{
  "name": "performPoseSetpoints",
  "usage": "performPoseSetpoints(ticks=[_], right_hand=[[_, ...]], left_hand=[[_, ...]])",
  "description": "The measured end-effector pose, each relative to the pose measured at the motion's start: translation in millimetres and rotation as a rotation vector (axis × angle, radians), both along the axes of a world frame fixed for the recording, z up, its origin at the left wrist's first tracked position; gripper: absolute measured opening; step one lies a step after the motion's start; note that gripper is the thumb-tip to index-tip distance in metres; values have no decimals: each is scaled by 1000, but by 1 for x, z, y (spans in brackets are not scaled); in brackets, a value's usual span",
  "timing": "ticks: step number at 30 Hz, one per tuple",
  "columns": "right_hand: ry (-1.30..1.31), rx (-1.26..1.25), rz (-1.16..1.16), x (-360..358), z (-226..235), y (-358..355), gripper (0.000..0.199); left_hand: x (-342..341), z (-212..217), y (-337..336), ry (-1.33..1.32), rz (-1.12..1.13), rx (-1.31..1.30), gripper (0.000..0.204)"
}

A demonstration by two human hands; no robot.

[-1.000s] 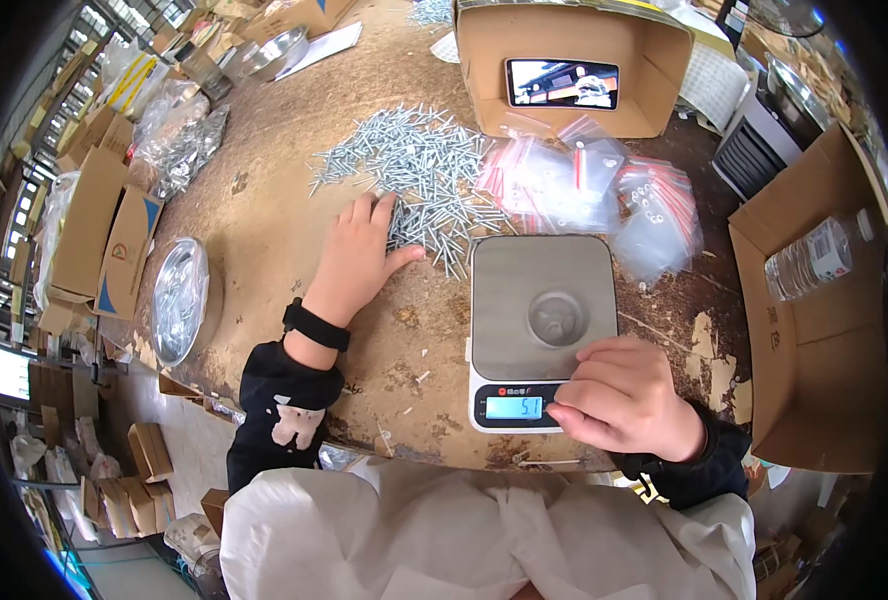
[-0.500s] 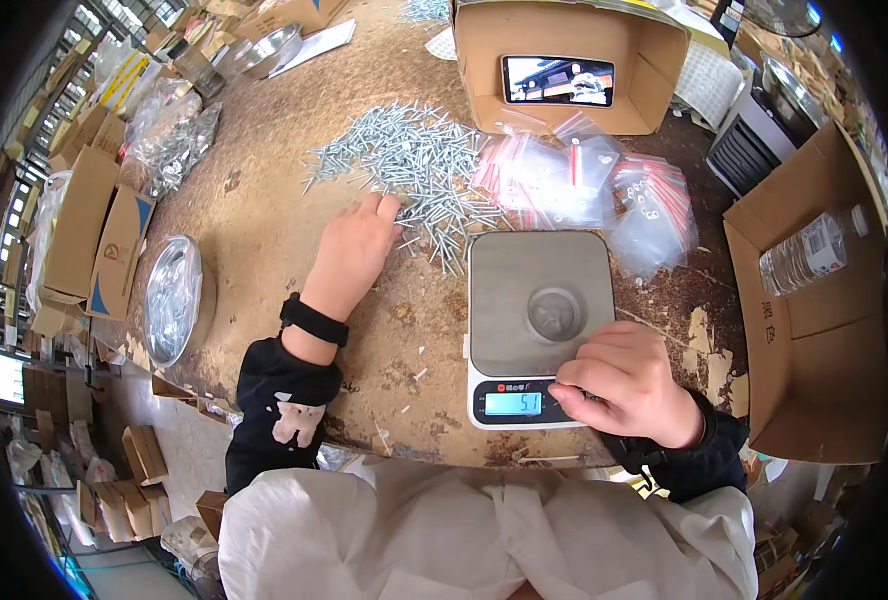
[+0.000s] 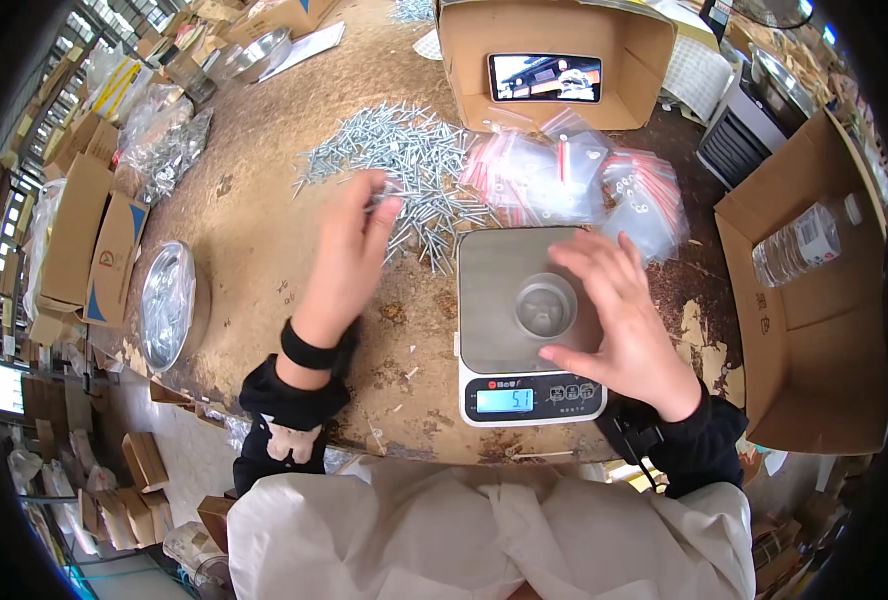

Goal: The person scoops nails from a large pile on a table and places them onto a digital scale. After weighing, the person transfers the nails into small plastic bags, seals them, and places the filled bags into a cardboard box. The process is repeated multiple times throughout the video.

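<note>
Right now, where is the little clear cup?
In the head view, the little clear cup sits on the grey scale, right of centre, just under the right hand.

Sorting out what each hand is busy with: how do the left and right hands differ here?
The left hand reaches out to the pile of screws on the worn table, its fingers at the pile's near edge; the right hand is over the scale, beside the small clear cup. The left wrist wears a black band; the right does not. Both have dark sleeves.
</note>
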State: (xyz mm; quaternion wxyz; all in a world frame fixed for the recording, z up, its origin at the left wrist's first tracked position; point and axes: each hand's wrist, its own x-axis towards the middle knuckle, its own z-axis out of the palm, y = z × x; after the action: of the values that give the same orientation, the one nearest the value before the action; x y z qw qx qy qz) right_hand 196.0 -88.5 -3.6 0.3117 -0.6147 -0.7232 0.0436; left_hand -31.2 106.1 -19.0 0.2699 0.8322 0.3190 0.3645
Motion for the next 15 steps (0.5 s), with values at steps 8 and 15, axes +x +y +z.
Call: performPoseSetpoints(ticks=[8,15], right_hand=[[108,-40,17,-12,-21,0,93],[141,-52,15,-12,-20,2,96]], left_hand=[[57,22,-90,34,-371,188,24],[58,10,-96,131,-415,340,25]])
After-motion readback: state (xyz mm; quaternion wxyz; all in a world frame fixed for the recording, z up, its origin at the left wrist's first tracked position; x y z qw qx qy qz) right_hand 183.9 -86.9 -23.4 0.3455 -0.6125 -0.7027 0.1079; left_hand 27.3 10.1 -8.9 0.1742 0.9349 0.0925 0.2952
